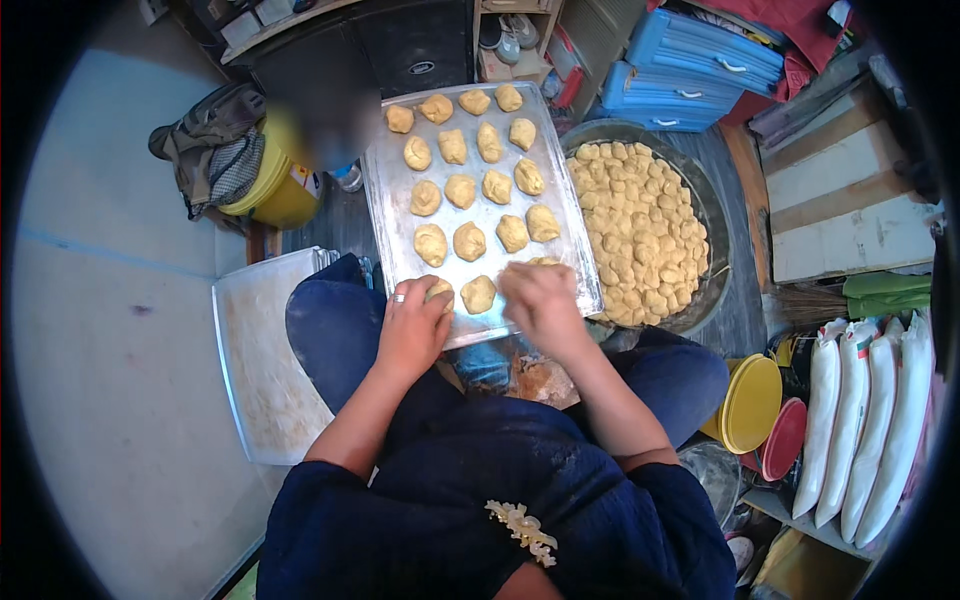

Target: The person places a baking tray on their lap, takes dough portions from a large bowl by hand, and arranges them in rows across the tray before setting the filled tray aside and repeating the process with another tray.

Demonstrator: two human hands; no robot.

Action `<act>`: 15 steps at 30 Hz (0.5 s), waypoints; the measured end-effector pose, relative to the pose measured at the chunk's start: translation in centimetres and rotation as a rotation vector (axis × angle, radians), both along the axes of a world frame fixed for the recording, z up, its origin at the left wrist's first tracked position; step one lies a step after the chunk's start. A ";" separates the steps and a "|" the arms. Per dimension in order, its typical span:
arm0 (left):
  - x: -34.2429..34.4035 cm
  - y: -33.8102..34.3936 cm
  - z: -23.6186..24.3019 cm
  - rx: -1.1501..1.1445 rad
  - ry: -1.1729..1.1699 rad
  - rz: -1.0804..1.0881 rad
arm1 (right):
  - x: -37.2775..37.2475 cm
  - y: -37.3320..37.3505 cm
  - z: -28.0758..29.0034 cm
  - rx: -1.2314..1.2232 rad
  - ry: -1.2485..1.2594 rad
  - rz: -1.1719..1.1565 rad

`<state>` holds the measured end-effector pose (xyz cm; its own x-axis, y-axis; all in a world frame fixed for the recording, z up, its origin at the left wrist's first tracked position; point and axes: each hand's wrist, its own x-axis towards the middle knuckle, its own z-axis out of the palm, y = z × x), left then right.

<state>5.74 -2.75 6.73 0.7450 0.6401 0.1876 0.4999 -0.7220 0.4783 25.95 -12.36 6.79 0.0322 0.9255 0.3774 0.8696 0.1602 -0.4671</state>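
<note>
A metal baking tray (400,262) lies in front of me, bearing rows of rounded yellow dough pieces (459,190). My left hand (412,325), with a ring on one finger, is at the tray's near left corner, fingers curled over a dough ball (440,290). Beside it, apart from both hands, sits another dough ball (478,294). My right hand (541,305) is over the near right part of the tray, its fingers bent and smeared by motion. A dough piece just beyond that hand is partly covered by it; whether the fingers hold anything is hidden.
Right of the tray stands a wide round basin (718,235) heaped with dough pieces. Stacked empty trays (270,350) lie at left, near a yellow bucket (262,190) with a bag on it. Lidded tubs (752,405) and long white packages (860,420) stand at right.
</note>
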 end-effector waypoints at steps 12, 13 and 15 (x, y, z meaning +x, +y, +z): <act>7.9 -2.4 -2.2 0.196 0.011 -0.254 | 3.0 -1.6 -4.0 -0.036 0.233 -0.315; 8.9 -2.6 -2.7 0.233 0.045 -0.230 | 3.0 -1.7 -4.4 -0.054 0.214 -0.345; 9.7 -2.3 -3.7 0.277 0.075 -0.188 | 2.9 -1.8 -4.8 -0.026 0.142 -0.317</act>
<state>15.49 -5.10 3.00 0.8635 0.4224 0.2756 0.3716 -0.9023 0.2185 28.87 -14.17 1.95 0.3699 0.8705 0.3248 0.8001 -0.1208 -0.5875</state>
